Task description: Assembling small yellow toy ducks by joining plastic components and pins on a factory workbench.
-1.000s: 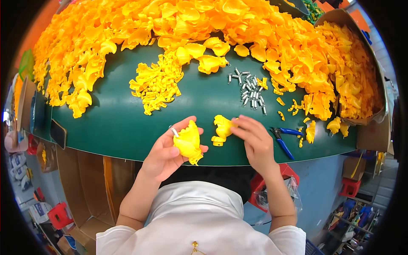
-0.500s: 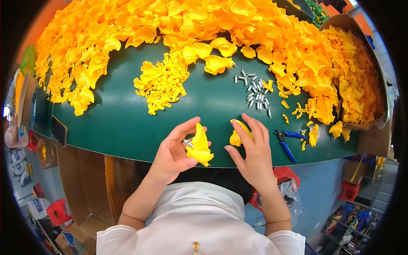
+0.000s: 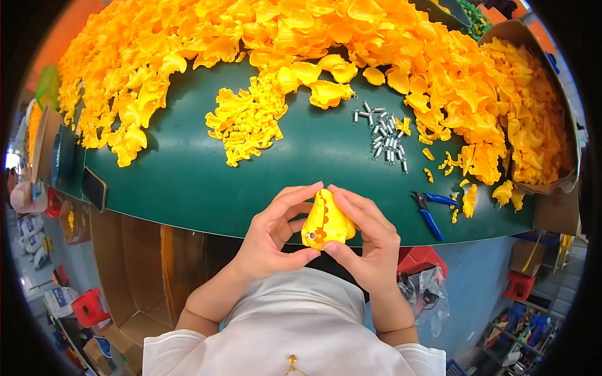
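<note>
Between my two hands is a yellow plastic shell figure (image 3: 335, 222), with a wavy orange strip down its middle and a small metal loop near its lower end. My left hand (image 3: 266, 241) grips its left side, fingertips at the top and thumb at the bottom. My right hand (image 3: 376, 250) is closed on the right side, its thumb near the lower edge. The halves appear pressed together; their inside is hidden. Beyond my hands, small silver springs (image 3: 389, 138) lie in a loose pile. A heap of small yellow pieces (image 3: 248, 119) lies left of them.
Yellow shell halves (image 3: 282, 28) are heaped along the far side of the green table (image 3: 182, 194). Blue-handled cutters (image 3: 431, 213) lie at the right among yellow scraps. A cardboard box (image 3: 567, 119) holds more shells. A phone-like dark slab (image 3: 94, 188) stands at the left edge.
My hands have come together from apart. The shell half with the spring in my left hand and the yellow piece in my right now meet as one body.
</note>
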`<action>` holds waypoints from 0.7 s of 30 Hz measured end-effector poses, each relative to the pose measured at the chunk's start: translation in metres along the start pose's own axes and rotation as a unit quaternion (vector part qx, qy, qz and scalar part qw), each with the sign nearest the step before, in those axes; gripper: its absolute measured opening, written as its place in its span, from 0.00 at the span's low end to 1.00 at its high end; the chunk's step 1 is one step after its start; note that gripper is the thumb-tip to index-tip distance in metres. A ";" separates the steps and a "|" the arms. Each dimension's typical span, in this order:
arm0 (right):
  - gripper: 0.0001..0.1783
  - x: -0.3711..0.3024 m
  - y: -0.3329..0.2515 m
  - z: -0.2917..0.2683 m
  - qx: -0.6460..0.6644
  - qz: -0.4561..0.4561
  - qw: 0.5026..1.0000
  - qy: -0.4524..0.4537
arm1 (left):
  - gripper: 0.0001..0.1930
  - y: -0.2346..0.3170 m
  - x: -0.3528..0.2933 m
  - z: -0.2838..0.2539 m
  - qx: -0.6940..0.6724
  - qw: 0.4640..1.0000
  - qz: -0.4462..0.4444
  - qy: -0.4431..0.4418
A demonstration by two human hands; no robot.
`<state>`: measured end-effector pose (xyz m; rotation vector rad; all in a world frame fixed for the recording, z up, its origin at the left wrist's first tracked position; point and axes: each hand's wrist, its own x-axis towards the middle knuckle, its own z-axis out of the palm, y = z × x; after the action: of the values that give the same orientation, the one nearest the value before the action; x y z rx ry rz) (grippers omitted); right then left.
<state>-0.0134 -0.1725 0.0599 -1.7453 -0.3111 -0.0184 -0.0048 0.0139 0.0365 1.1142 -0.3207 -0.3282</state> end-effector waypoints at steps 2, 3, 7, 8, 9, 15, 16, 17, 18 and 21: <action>0.33 -0.001 0.001 0.001 0.007 -0.002 1.000 0.000 | 0.41 -0.001 0.000 0.000 0.001 1.000 0.002 -0.001; 0.33 -0.002 0.002 0.001 0.012 -0.005 1.000 0.001 | 0.41 -0.001 0.000 0.000 0.008 1.000 0.001 0.001; 0.32 -0.002 0.004 0.001 0.010 -0.010 1.000 -0.005 | 0.41 -0.002 0.000 -0.001 0.020 1.000 0.002 -0.003; 0.32 -0.002 0.005 0.002 0.016 -0.012 1.000 -0.005 | 0.41 -0.002 0.000 -0.001 0.019 1.000 0.002 -0.003; 0.32 -0.002 0.005 0.003 0.022 -0.013 1.000 -0.004 | 0.40 -0.002 0.000 -0.001 0.026 1.000 0.005 -0.004; 0.33 -0.007 0.007 0.003 0.036 -0.008 0.999 -0.023 | 0.36 -0.005 -0.002 -0.009 -0.048 0.998 -0.003 -0.034; 0.33 -0.008 0.006 0.003 0.036 -0.007 0.999 -0.023 | 0.36 -0.006 -0.002 -0.008 -0.053 0.998 -0.009 -0.022; 0.35 -0.008 0.004 0.004 0.016 0.001 0.999 -0.034 | 0.36 -0.006 -0.002 -0.006 -0.053 0.998 -0.010 -0.022; 0.38 -0.008 0.002 0.005 -0.005 0.010 0.999 -0.044 | 0.35 -0.006 -0.002 -0.001 -0.051 0.998 -0.021 0.012; 0.47 0.002 -0.009 -0.001 -0.051 0.009 0.994 -0.097 | 0.33 -0.003 0.004 0.006 -0.109 0.990 -0.049 0.080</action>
<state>-0.0132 -0.1718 0.0694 -1.8543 -0.4425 0.1521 -0.0043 0.0060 0.0370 0.9352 -0.0853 -0.3503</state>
